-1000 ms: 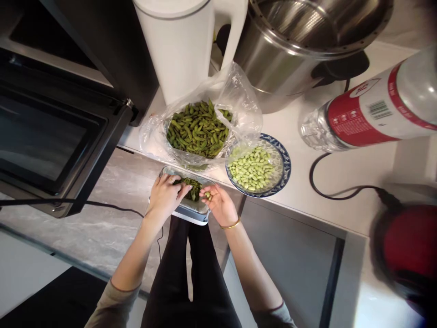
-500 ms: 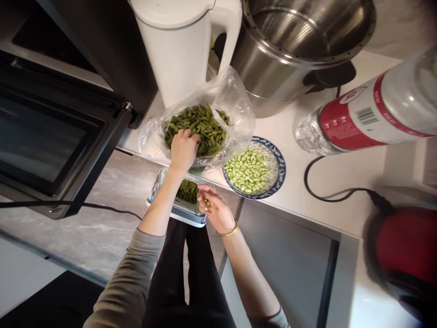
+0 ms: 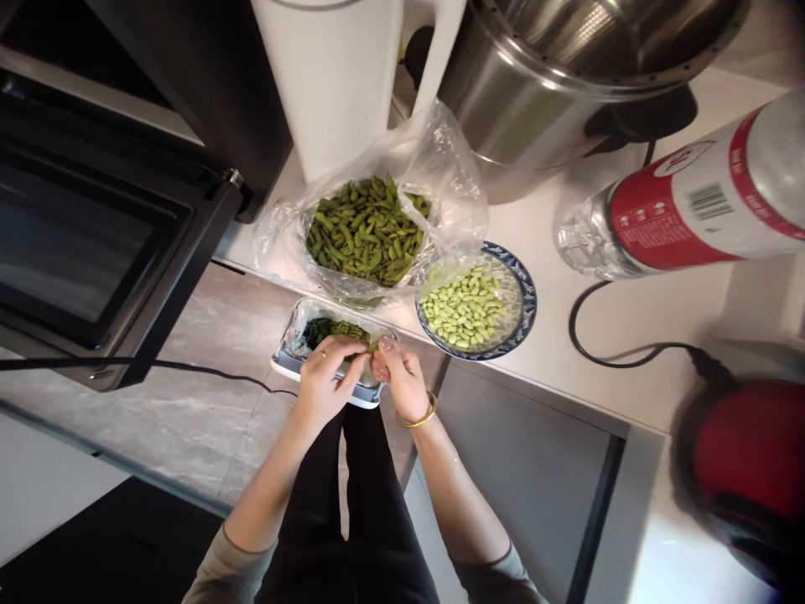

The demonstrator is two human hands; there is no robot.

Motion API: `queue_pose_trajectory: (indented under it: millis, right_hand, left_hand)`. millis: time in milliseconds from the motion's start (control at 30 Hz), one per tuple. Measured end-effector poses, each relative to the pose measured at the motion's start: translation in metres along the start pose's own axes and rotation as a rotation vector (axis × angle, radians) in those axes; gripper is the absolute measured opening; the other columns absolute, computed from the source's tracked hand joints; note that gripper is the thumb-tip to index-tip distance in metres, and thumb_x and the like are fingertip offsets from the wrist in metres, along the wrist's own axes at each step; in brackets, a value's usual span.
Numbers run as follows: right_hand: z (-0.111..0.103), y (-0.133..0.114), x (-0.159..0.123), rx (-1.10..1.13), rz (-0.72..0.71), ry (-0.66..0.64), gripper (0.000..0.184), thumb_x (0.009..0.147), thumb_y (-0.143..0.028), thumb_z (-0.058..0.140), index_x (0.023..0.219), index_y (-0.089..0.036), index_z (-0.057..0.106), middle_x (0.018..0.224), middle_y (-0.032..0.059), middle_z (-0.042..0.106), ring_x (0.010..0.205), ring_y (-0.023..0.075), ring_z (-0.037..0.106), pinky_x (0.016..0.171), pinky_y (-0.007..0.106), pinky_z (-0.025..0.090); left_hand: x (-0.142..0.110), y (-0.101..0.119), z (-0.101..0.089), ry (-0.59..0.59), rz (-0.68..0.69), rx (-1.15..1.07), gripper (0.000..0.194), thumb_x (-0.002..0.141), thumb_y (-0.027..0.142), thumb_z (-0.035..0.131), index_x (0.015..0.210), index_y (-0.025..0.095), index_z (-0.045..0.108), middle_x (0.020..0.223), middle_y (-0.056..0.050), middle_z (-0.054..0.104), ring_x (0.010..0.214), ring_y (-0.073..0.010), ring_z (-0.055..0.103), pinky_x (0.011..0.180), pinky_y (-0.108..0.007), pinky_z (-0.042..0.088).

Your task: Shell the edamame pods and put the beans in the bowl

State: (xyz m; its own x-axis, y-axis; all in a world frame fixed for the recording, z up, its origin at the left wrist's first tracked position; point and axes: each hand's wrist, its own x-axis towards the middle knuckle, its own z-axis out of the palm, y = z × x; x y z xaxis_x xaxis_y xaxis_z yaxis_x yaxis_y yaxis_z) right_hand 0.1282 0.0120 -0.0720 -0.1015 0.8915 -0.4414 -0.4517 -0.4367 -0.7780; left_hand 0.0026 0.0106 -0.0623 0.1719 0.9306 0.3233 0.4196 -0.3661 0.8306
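Fingertips of my left hand [image 3: 328,377] are closed on one end of a green soybean pod [image 3: 373,346]. My right hand [image 3: 402,382], with a gold bangle at the wrist, pinches the pod's other end; its curled fingers hide whatever is in the palm. Both hands are over a small lined bin [image 3: 286,362] holding green pods or husks. Beyond the bin, an open clear plastic bag [image 3: 449,180] full of pods [image 3: 368,231] stands on the counter. To its right, a blue-patterned plate [image 3: 527,306] carries a heap of shelled pale green beans [image 3: 462,306].
Behind the bag stand a white jug [image 3: 333,92] and a large steel pot [image 3: 528,109]. A big water bottle [image 3: 672,205] lies on the right, near a black cable [image 3: 572,323] and a red appliance [image 3: 748,453]. At left, an oven door [image 3: 94,252] hangs open.
My left hand went from the bin up to the pods in the bag, then came back with a pod. My right hand stayed by the bin and now grips that pod too.
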Motion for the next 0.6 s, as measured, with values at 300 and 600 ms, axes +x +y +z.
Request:
queue_pose_trajectory:
  millis: [300,600]
  right_hand:
    - [-0.010,0.009,0.003,-0.366,-0.045,-0.072,0.049,0.081,-0.061,0.053,0.057,-0.021,0.037,0.052,-0.0065,0.028,0.047,0.0080,0.024,0.045,0.026,0.022]
    - [-0.003,0.032,0.006,-0.571,-0.257,0.120,0.036,0.086,-0.047,0.051,0.060,-0.023,0.046,0.057,-0.0026,0.040,0.057,0.0140,0.035,0.057,0.029,0.030]
  left_hand:
    - [0.006,-0.012,-0.023,-0.339,0.191,0.562,0.016,0.091,0.017,0.048,0.080,0.018,0.060,0.079,-0.005,0.066,0.078,-0.0180,0.059,0.071,-0.031,0.048]
    - [-0.012,-0.018,-0.008,-0.454,0.012,0.550,0.020,0.087,0.011,0.043,0.071,0.019,0.054,0.067,-0.004,0.058,0.071,-0.0187,0.056,0.064,-0.030,0.045]
